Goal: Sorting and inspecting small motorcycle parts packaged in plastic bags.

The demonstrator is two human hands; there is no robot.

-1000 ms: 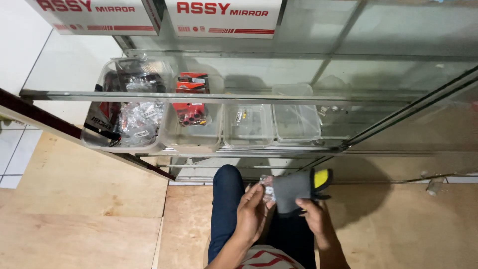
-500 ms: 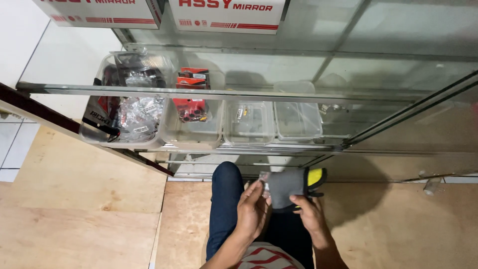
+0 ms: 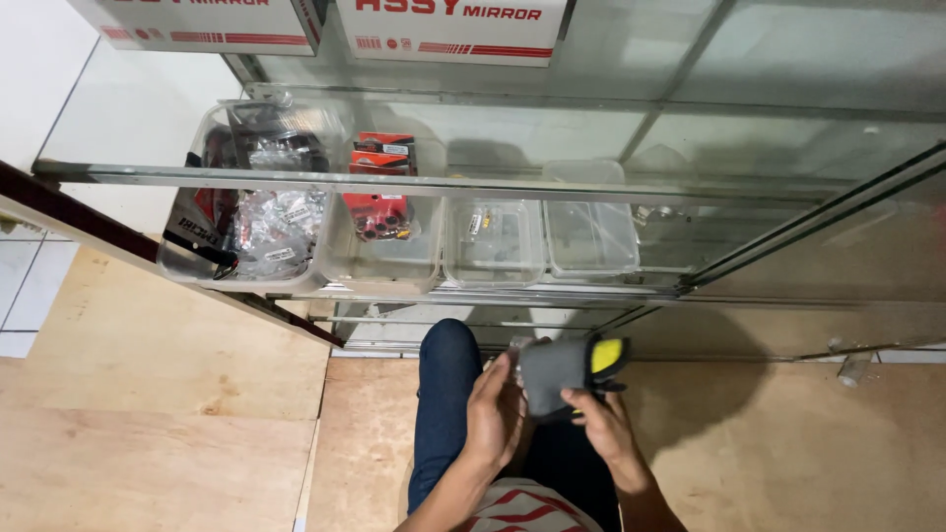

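Head camera, looking straight down past a glass display case onto the person's lap. At the upper left of the frame two white cardboard boxes (image 3: 325,20) with red print sit on top of the case. Below them, behind the glass shelf edge (image 3: 394,183), a row of clear plastic tubs runs across the middle: the leftmost tub (image 3: 246,212) is packed with bagged parts, the next tub (image 3: 384,227) holds red-carded packets, and the two to the right (image 3: 537,236) look nearly bare. The wooden floor (image 3: 148,424) fills the lower left and lower right.

At lower centre, over a knee in dark blue trousers (image 3: 448,394), the left hand (image 3: 496,419) is curled, fingers bent inward against the left side of a grey pouch-like object with a yellow end (image 3: 562,369); something small and clear shows just above its fingertips, too small to identify. Just to the right, the right hand (image 3: 596,426) grips the same grey object from below, fingers closed round its lower edge, with the yellow end pointing to the upper right.
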